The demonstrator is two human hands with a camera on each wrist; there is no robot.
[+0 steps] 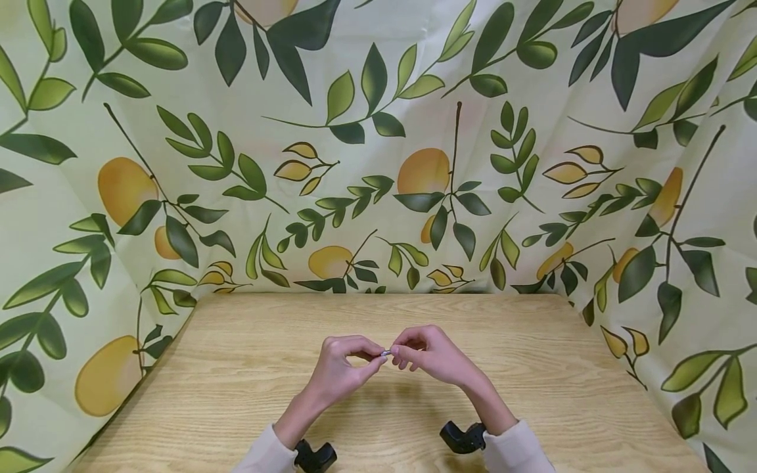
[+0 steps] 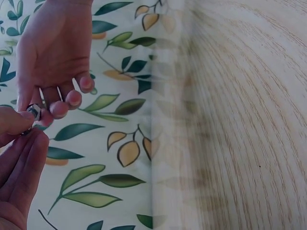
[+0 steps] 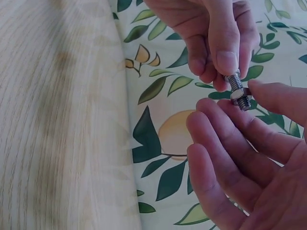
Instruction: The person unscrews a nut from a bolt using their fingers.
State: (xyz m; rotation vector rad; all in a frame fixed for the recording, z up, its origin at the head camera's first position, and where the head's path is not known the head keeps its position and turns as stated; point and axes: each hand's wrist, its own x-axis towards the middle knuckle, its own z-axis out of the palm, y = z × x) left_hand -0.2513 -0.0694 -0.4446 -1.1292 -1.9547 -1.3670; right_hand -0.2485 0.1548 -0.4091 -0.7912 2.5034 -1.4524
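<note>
In the head view, we held the bolt [image 3: 234, 82] over the table [image 1: 248, 381]: our left hand [image 1: 345, 366], at its nine o'clock, pinched one end; our right hand [image 1: 434, 355], at three, pinched the nut [image 3: 237, 94] round its threads, other fingers loosely extended.

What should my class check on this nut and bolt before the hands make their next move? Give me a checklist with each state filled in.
1. Nut on the bolt: ok, the threaded end shows past it.
2. Bolt held: ok, the left hand pinches its other end.
3. Nut held: ok, the right hand has thumb and a finger at it.
4. Bare thread between nut and left thumb: ok, some shows.
5. Bolt's head sound: cannot tell, the left fingers cover that end.
6. Nut turns freely: cannot tell from still pictures.
</note>
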